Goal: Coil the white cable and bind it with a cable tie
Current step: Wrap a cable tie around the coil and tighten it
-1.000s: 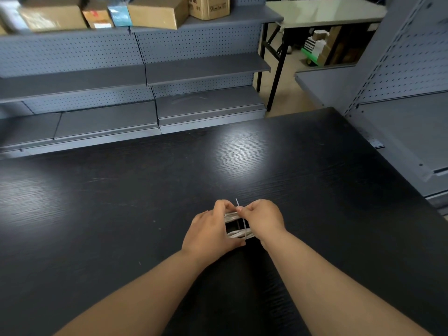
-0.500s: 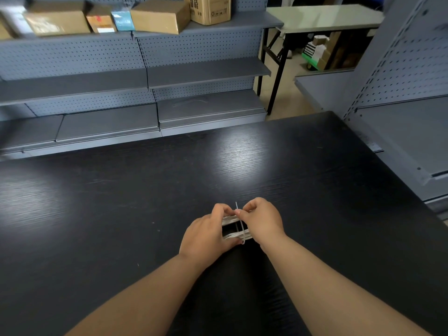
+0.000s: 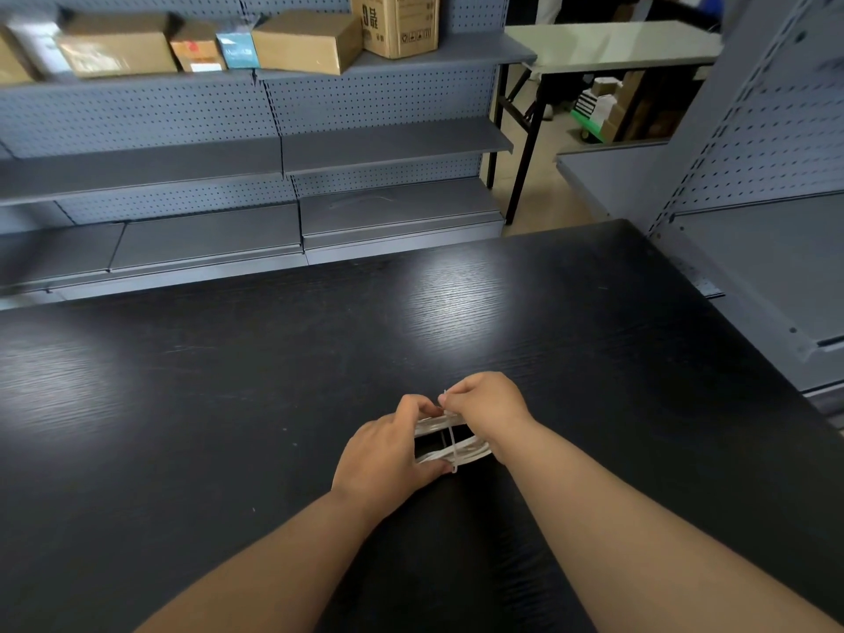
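Coil (image 3: 471, 451) fills left fingers (image 3: 411, 406); right fingers (image 3: 459, 399) pinch tie (image 3: 451, 443).

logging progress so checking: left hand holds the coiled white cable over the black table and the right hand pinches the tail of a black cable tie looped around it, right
Not quite: the cable tie is white, not black. The head view shows it looped around the coiled white cable, which the left hand holds over the black table, while the right hand pinches its tail.

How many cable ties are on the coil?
1: the cable tie crosses the coiled white cable between the left hand and the right hand, which pinches its tail. Others may be hidden.
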The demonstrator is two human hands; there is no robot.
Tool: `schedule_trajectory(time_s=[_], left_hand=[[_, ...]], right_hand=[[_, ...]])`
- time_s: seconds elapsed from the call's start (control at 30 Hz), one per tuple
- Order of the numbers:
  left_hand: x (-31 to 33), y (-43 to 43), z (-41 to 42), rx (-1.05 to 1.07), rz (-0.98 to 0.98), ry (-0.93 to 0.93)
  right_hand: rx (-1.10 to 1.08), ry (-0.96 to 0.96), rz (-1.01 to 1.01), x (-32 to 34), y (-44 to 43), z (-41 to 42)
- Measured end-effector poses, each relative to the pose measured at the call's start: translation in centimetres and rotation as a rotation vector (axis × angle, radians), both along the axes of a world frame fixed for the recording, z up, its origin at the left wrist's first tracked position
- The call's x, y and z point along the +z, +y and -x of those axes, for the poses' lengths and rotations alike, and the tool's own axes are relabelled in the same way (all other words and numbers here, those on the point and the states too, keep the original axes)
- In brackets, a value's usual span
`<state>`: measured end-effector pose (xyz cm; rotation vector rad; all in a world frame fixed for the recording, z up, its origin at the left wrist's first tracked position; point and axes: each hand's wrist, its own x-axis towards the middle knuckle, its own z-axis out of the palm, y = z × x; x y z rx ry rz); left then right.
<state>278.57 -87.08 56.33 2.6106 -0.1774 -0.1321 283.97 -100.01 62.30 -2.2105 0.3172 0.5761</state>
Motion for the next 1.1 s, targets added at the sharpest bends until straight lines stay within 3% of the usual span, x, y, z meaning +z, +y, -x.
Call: schedule_trajectory(time_s=[0.73,1.1], left_hand=[[0.0,0.2,-0.3,-0.021,0.049,0.006],[0.3,-0.1,-0.1,-0.052,0.038,-0.019]], right_hand=[[-0.218,0.030,-0.202,-1.6,-0.4,-0.6],[-0.195,0.080,-0.212,-1.3,-0.8,-0.7]])
